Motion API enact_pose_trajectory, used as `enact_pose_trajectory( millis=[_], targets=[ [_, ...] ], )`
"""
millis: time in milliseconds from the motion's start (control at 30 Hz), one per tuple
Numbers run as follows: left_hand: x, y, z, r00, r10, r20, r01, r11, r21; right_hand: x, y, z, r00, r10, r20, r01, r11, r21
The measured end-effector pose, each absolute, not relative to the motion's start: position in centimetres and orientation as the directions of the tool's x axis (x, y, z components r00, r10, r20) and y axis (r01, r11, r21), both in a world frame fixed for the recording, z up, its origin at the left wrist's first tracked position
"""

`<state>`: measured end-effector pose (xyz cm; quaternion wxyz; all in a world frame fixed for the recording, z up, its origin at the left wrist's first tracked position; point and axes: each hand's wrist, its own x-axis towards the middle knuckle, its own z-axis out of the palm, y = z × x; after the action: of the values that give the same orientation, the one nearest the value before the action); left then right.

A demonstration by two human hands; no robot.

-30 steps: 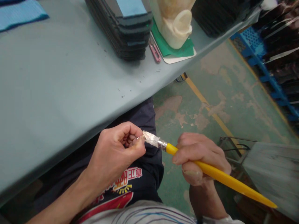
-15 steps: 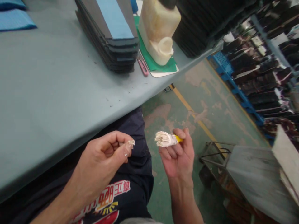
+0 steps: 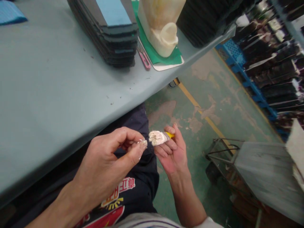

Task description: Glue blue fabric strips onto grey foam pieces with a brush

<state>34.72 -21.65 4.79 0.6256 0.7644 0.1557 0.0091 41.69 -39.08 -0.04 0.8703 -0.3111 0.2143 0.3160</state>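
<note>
A brush (image 3: 158,137) with a yellow handle is gripped in my right hand (image 3: 174,150). Its bristles are clumped and caked with a whitish substance, and they point left. My left hand (image 3: 111,155) is closed in a pinch just left of the bristle tips, with a small gap between. Whitish residue (image 3: 143,144) clings to its thumb and index fingertip. Both hands are in front of the table edge, over a dark apron (image 3: 140,177) with red and yellow print.
On the grey table (image 3: 52,88) stand a stack of dark panels (image 3: 118,44) with a blue strip, pink thread snips (image 3: 144,60), and a cut-open plastic jug (image 3: 159,28) on a green sheet (image 3: 175,57). A metal cart (image 3: 263,171) and blue pallet (image 3: 234,63) are to the right.
My left hand has moved right, toward the bristles, still pinched. My right hand has brought the brush left and slightly up. The camera view has shifted a little.
</note>
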Motion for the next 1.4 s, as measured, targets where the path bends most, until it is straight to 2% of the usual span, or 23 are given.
enact_pose_trajectory(
  millis=[133,267,700,867,967,1067,1167,1200,1233,1267,1367,1400],
  targets=[
    [34.7,-21.6,4.6,0.955,0.195,-0.222,0.251,-0.144,0.957,41.4,-38.9,-0.1,0.750,0.367,-0.550,-0.645,0.588,-0.488],
    [34.6,-21.5,4.5,0.944,0.120,-0.307,0.316,-0.065,0.947,41.5,-39.0,0.0,0.785,0.380,-0.489,-0.618,0.530,-0.581],
    [35.3,-21.5,4.2,0.890,0.088,-0.447,0.445,0.045,0.895,41.7,-39.6,0.4,0.843,0.381,-0.379,-0.524,0.422,-0.740],
    [35.3,-21.7,4.3,0.887,0.078,-0.455,0.456,-0.003,0.890,41.7,-39.4,0.5,0.876,0.354,-0.327,-0.455,0.383,-0.804],
    [35.3,-22.0,3.9,0.898,0.096,-0.430,0.437,-0.057,0.898,40.8,-39.4,1.3,0.918,0.323,-0.231,-0.344,0.354,-0.870],
    [35.1,-21.8,2.7,0.894,0.136,-0.427,0.440,-0.081,0.894,39.6,-40.4,3.6,0.973,0.220,-0.072,-0.135,0.289,-0.948],
    [34.5,-21.1,1.4,0.874,0.213,-0.437,0.460,-0.068,0.885,39.2,-42.1,6.3,0.990,-0.079,0.115,0.131,0.242,-0.961],
    [34.3,-20.9,1.3,0.872,0.225,-0.435,0.460,-0.066,0.886,39.5,-42.4,6.8,0.975,-0.158,0.153,0.186,0.219,-0.958],
    [34.0,-20.8,1.3,0.875,0.220,-0.432,0.456,-0.068,0.888,39.9,-42.6,7.0,0.968,-0.179,0.174,0.209,0.202,-0.957],
    [33.7,-20.7,1.4,0.882,0.200,-0.426,0.447,-0.074,0.891,40.5,-42.5,6.9,0.977,-0.135,0.164,0.190,0.206,-0.960],
    [33.1,-20.8,2.6,0.920,0.104,-0.378,0.387,-0.092,0.917,42.0,-41.4,5.0,0.986,0.137,0.093,0.053,0.269,-0.962],
    [33.0,-21.0,3.1,0.934,0.076,-0.350,0.356,-0.101,0.929,42.2,-40.9,4.2,0.982,0.175,0.077,0.025,0.283,-0.959]
  ],
)
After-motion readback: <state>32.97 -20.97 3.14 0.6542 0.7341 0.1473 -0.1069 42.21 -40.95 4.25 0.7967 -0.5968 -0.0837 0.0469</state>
